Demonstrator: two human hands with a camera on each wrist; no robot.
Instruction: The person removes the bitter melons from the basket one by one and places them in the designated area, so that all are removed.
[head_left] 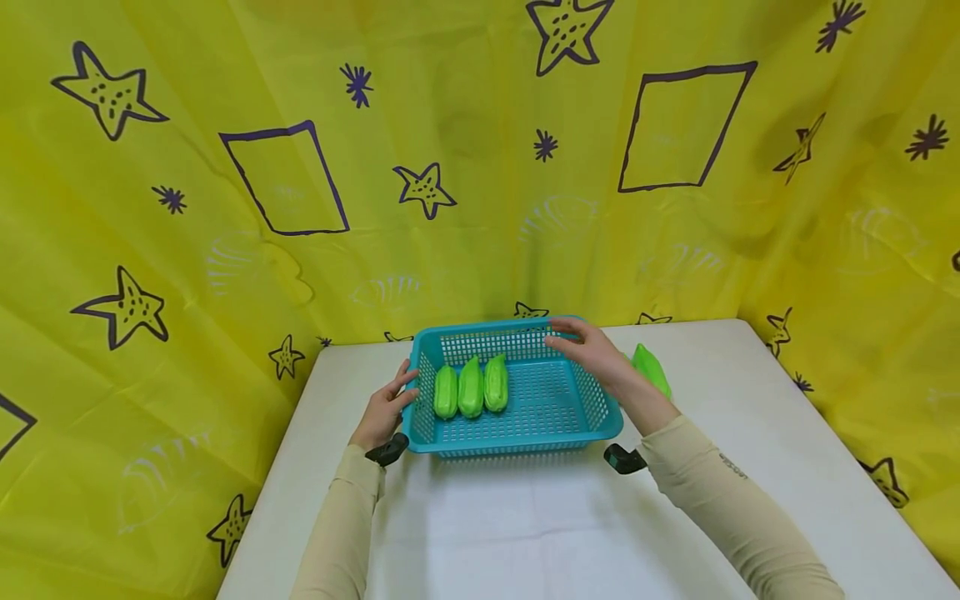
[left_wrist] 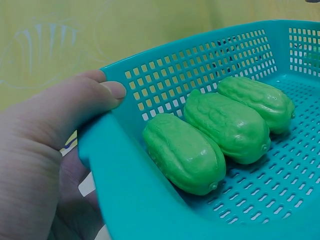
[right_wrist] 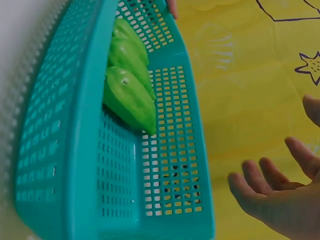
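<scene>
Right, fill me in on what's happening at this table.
A person's left fingers grip the left end of a blue basket. The right fingers are spread loosely near its far right corner, holding nothing. Three green vegetables lie side by side in the basket's left half. A fourth vegetable is on the table, to the right of the basket, partly hidden.

Basket (head_left: 543, 400): moulded plastic by appearance, smooth, low sheen along the rim. Green vegetables (head_left: 470, 390): plastic-looking, glossy, bright highlights noted (skins ridged and lumpy). Curtain (head_left: 480, 258): thin, creased sheeting, faint sheen; cloth or plastic cannot be determined. Tabletop (head_left: 510, 533): smooth. Sleeves (head_left: 720, 500): matt cloth, lightly wrinkled.
</scene>
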